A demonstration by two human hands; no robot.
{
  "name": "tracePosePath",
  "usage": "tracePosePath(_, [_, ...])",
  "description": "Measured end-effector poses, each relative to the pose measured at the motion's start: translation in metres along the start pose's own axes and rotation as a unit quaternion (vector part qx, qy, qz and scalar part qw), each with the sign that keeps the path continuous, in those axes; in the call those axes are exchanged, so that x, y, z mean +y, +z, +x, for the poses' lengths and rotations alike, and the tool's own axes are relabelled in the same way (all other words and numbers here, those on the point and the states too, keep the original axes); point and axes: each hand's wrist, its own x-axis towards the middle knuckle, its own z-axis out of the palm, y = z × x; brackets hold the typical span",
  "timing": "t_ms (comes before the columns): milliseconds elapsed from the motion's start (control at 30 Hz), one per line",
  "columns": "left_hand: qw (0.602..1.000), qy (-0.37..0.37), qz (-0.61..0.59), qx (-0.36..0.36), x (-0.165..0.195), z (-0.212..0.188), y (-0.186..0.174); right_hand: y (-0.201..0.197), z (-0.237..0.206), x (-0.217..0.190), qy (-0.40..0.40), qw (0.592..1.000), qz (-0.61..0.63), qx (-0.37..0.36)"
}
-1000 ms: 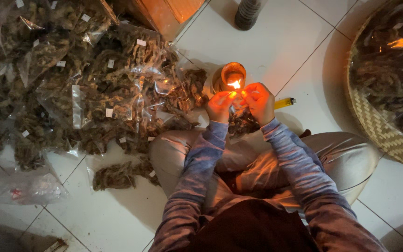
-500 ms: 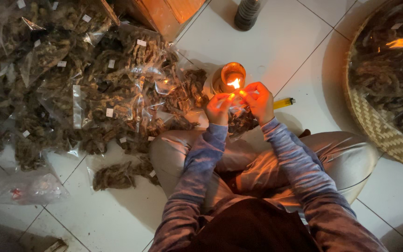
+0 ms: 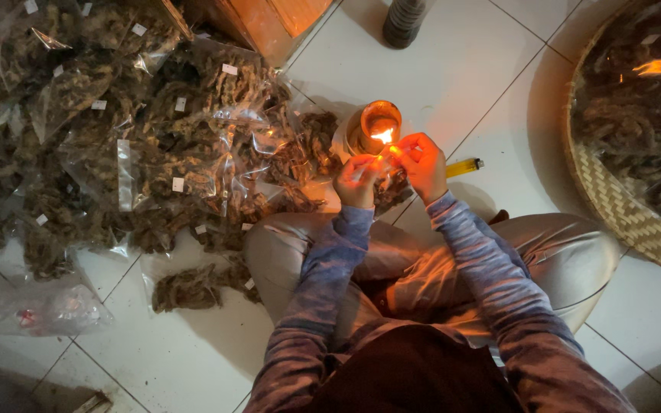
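I sit cross-legged on a white tiled floor. My left hand point(image 3: 358, 180) and my right hand point(image 3: 422, 163) are held close together, both pinching the top edge of a small clear plastic bag point(image 3: 389, 185) of dark dried material. The bag's edge is right at the flame of a lit candle in a brown glass jar point(image 3: 372, 128), just beyond my fingers. The glow lights both hands orange. Most of the bag hangs hidden behind my hands.
A big heap of filled clear bags point(image 3: 139, 138) with small white labels covers the floor on the left. A yellow lighter point(image 3: 464, 167) lies right of my hands. A woven round tray point(image 3: 636, 153) of dried material is at the right. A wooden box point(image 3: 269, 23) and dark bottle point(image 3: 405, 19) stand beyond.
Both hands stay at the flame; they have shifted only slightly, working along the bag's edge.
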Motion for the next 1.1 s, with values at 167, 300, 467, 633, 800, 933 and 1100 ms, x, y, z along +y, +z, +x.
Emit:
tracePosePath(167, [1.0, -0.006, -0.002, -0.01, 0.01, -0.001, 0.002, -0.002, -0.002, 0.001, 0.018, 1.0, -0.001, -0.001])
tracePosePath(300, [1.0, 0.014, 0.001, -0.018, 0.016, -0.003, 0.003, 0.0, -0.001, 0.002, 0.032, 0.999, 0.003, 0.004])
tracePosePath(467, [0.999, 0.005, -0.028, -0.017, 0.018, -0.003, 0.005, -0.001, 0.0, 0.004, 0.007, 1.0, 0.024, -0.008])
tracePosePath(633, [0.999, 0.004, -0.045, -0.012, 0.024, -0.005, 0.008, -0.002, 0.0, 0.002, 0.008, 1.0, -0.008, -0.005])
tracePosePath(800, [0.997, 0.03, -0.068, -0.029, 0.034, -0.006, 0.011, -0.001, -0.001, -0.003, 0.007, 1.0, -0.004, -0.006])
tracePosePath(933, [0.997, 0.018, -0.072, -0.023, 0.035, -0.006, 0.011, -0.001, -0.002, -0.007, 0.012, 1.0, -0.001, -0.012])
tracePosePath(1100, [0.996, 0.005, -0.084, -0.024, 0.028, -0.005, 0.007, 0.001, -0.001, -0.008, 0.017, 1.0, -0.002, -0.004])
